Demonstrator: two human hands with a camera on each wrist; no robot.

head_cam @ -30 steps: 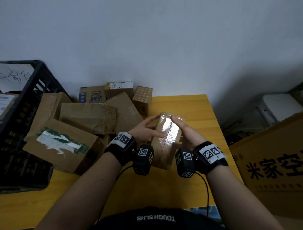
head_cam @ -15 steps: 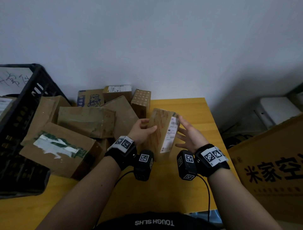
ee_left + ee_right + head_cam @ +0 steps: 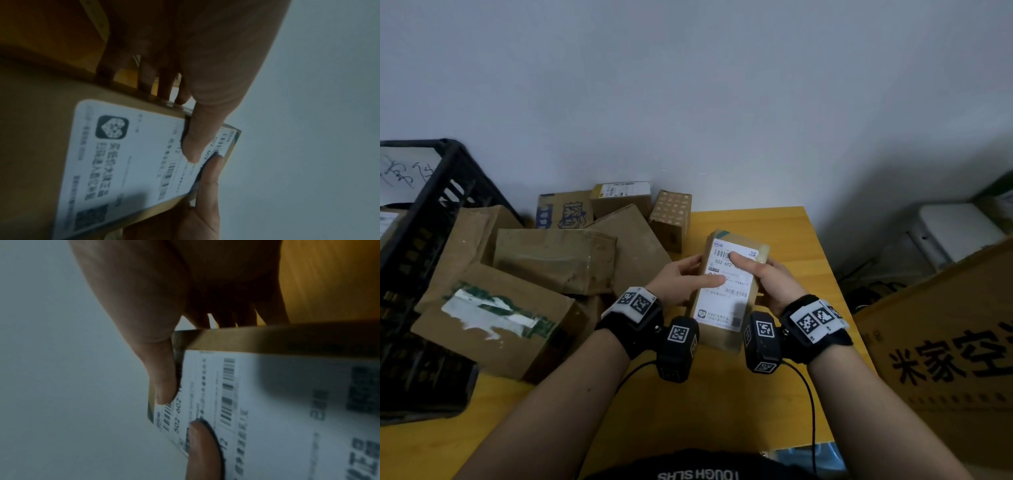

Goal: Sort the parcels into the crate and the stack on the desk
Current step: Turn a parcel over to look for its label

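I hold a small brown parcel (image 3: 722, 305) above the yellow desk (image 3: 774, 394), its white shipping label facing up. My left hand (image 3: 681, 281) grips its left side with the thumb across the label. My right hand (image 3: 767, 281) grips the right side, thumb on the barcode. In the left wrist view the label (image 3: 127, 162) fills the lower left. In the right wrist view both thumbs press on the parcel (image 3: 277, 386). A black crate (image 3: 431, 205) stands at the far left. A pile of brown parcels (image 3: 554, 260) lies between the crate and my hands.
A large yellow carton with black characters (image 3: 945, 342) stands right of the desk. A white appliance (image 3: 959, 229) sits behind it on the floor. The wall closes off the desk's far edge. A white sheet with handwriting (image 3: 404, 168) lies in the crate.
The parcel has been turned over, from its taped face through an upright tilt to label side up. Both thumbs have come to rest on the label.
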